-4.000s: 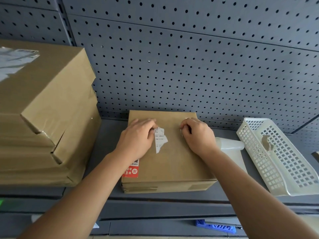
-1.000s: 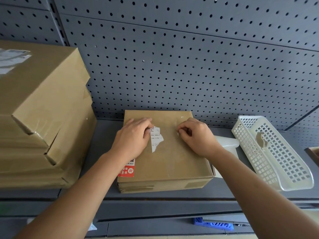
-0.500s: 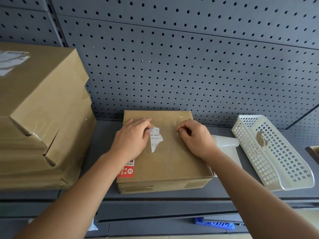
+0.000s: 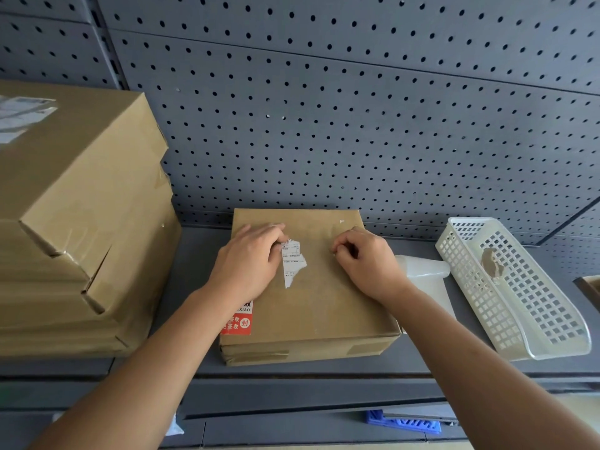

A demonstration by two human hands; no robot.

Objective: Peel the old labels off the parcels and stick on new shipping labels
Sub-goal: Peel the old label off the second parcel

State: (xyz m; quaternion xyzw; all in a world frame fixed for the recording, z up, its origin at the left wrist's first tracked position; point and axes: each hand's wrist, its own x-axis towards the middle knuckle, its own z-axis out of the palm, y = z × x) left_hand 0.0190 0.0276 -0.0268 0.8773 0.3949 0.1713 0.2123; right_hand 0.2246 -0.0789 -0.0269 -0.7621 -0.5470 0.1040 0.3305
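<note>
Head view: left hand (image 4: pixel 250 264) flat on parcel (image 4: pixel 324 306) beside torn label (image 4: pixel 293 263), right hand (image 4: pixel 368 266) curled.

Soft, even, moderately bright light, faint shadows beside the parcel (image 4: pixel 318 303), dull sheen on the stacked boxes (image 4: pixel 81 206); pegboard (image 4: pixel 357 125) lines bowed by wide-angle distortion, frame corners slightly soft, centre sharp

Grey shelf (image 4: pixel 194 271) under parcel (image 4: pixel 324 306), box stack (image 4: pixel 81 222), white basket (image 4: pixel 539 306).

Grey perforated pegboard back panel (image 4: pixel 357 125), vertical upright (image 4: pixel 108 50) at left; dark grey metal shelf (image 4: pixel 198 261) beneath; soft, even light.
</note>
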